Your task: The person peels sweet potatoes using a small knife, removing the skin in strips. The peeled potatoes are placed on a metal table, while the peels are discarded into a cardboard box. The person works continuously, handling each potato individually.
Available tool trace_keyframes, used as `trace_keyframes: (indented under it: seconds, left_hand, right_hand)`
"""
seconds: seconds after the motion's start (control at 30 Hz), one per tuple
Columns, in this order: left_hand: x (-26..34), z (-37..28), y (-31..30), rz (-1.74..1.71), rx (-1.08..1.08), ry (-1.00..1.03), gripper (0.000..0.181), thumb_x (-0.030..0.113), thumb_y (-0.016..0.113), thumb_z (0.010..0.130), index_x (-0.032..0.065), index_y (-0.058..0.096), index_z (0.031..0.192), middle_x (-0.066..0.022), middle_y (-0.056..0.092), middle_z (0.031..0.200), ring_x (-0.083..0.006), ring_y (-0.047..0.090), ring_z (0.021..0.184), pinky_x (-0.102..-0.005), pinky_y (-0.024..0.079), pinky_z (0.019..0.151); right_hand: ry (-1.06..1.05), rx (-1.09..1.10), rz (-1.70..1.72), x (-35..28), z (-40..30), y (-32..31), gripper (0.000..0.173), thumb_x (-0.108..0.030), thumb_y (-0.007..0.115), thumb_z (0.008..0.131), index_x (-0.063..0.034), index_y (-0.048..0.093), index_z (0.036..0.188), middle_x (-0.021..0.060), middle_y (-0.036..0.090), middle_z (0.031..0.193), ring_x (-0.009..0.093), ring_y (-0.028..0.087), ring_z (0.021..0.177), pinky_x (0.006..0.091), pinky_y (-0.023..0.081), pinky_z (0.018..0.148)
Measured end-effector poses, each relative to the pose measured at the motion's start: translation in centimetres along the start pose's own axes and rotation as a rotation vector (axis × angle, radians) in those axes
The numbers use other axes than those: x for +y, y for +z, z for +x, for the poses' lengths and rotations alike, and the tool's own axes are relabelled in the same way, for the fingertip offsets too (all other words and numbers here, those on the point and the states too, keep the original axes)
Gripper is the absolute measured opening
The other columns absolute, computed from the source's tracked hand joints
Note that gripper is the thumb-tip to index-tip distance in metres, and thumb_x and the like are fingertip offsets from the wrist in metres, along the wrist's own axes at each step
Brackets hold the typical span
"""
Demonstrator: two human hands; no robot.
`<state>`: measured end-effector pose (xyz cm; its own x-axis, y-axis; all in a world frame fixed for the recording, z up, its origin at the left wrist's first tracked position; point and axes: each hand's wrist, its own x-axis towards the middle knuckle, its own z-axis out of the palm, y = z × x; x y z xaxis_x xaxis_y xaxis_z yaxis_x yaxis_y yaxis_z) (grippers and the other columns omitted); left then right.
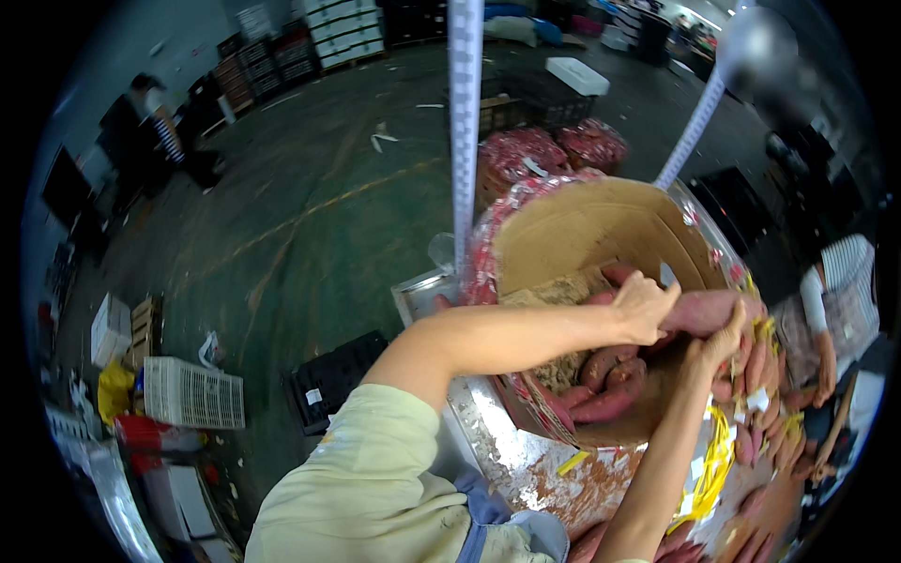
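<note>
A large sweet potato is held over the round cardboard bin. My right hand grips it from below near its right end. My left hand has its fingers curled at the left end. A small grey flat piece shows just above that hand; I cannot tell whether it is held. Under my hands, several sweet potatoes lie in the bin beside pale brown packing material. Torn red and clear plastic film lines the bin's rim.
The bin stands on a metal table. Yellow ties and piled sweet potatoes lie on the right. Another person's hand is beyond them. A checked post rises beside the bin. A black crate sits on the floor.
</note>
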<state>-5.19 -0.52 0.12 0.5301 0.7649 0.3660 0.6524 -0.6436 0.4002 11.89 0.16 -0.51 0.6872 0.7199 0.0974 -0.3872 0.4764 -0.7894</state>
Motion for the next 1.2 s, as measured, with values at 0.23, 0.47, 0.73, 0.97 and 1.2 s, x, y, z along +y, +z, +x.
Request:
trace_keyframes:
  seconds: [0.23, 0.47, 0.73, 0.97, 1.2]
  left_hand:
    - [1.1, 0.5, -1.6, -0.527, -0.004, -0.125, 0.097, 0.032, 0.087, 0.05, 0.0023, 0.034, 0.125, -0.0238, 0.055, 0.115, -0.0344, 0.058, 0.105, -0.0423, 0.046, 0.091]
    - [0.3, 0.6, -3.1, -1.14, -0.309, -0.127, 0.067, 0.03, 0.074, 0.071, 0.0003, 0.046, 0.125, -0.0125, 0.056, 0.114, -0.0216, 0.057, 0.099, -0.0344, 0.048, 0.084]
    - [-0.8, 1.7, -2.4, -1.562, -0.105, -0.522, 0.074, 0.062, 0.047, 0.085, 0.0027, 0.042, 0.13, -0.017, 0.052, 0.116, -0.0268, 0.054, 0.105, -0.0396, 0.046, 0.09]
    - [-3.5, 2.6, -3.9, -1.512, 0.086, -0.618, 0.071, 0.061, 0.05, 0.084, 0.0028, 0.046, 0.125, -0.0149, 0.054, 0.111, -0.0245, 0.055, 0.097, -0.0368, 0.047, 0.083]
    - [-3.7, 3.0, -4.2, -1.595, 0.21, -0.597, 0.065, 0.051, 0.061, 0.081, 0.0036, 0.047, 0.123, -0.0126, 0.059, 0.098, -0.021, 0.058, 0.085, -0.0338, 0.049, 0.076]
  right_hand:
    - [-0.138, -0.407, -0.181, 1.4, -2.7, 1.4, 0.034, -0.02, 0.071, 0.079, -0.0021, 0.054, 0.101, 0.002, 0.056, 0.088, 0.009, 0.051, 0.077, 0.0228, 0.044, 0.068]
    - [0.391, -0.153, -0.116, -0.5, -2.3, 2.9, 0.066, -0.06, 0.034, 0.093, -0.001, 0.058, 0.106, 0.0083, 0.062, 0.096, 0.017, 0.059, 0.085, 0.0301, 0.048, 0.071]
    - [-0.043, -0.625, -0.634, 0.7, -5.9, 3.6, 0.074, -0.053, 0.044, 0.092, 0.0015, 0.024, 0.138, 0.0281, 0.053, 0.12, 0.037, 0.054, 0.113, 0.0374, 0.042, 0.094]
    - [0.129, -0.83, -1.157, -0.6, -6.9, 4.5, 0.06, -0.054, 0.045, 0.091, 0.0039, 0.061, 0.099, 0.017, 0.064, 0.081, 0.03, 0.063, 0.083, 0.0396, 0.047, 0.077]
    - [-0.077, -0.989, -0.901, -0.4, -6.9, 4.0, 0.055, -0.045, 0.049, 0.092, 0.0013, 0.058, 0.064, 0.0061, 0.054, 0.054, 0.016, 0.047, 0.049, 0.0355, 0.037, 0.052]
